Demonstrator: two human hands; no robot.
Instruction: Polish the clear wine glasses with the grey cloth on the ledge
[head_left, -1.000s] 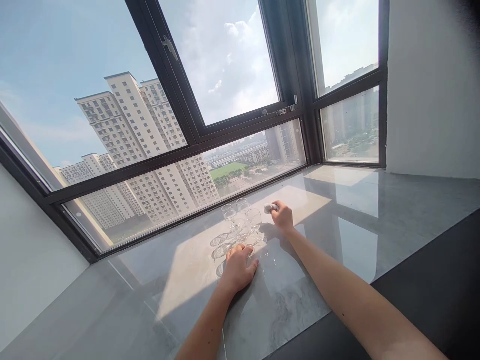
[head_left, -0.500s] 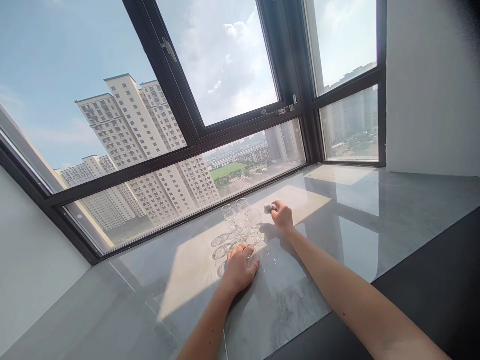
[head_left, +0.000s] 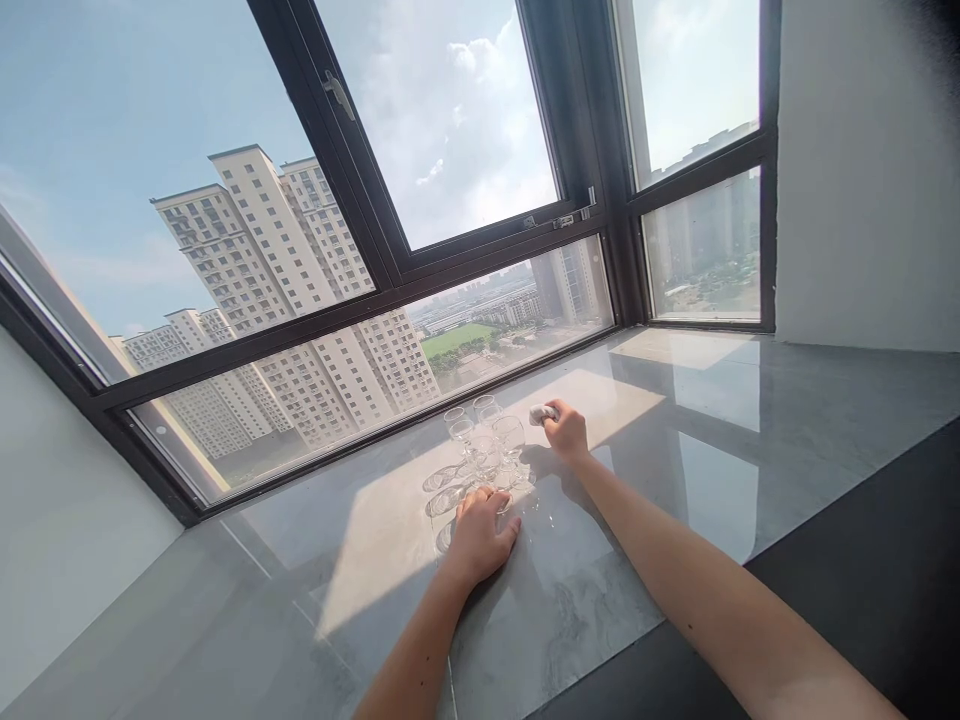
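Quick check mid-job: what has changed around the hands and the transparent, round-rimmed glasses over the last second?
Nothing visibly changed beyond a very slight shift of the camera view; no grasp or release shows. The bare right hand still grips the small whitish object, the bare left hand stays at the near side of the transparent, round-rimmed glasses, and these remain on the glossy grey marbled sill.
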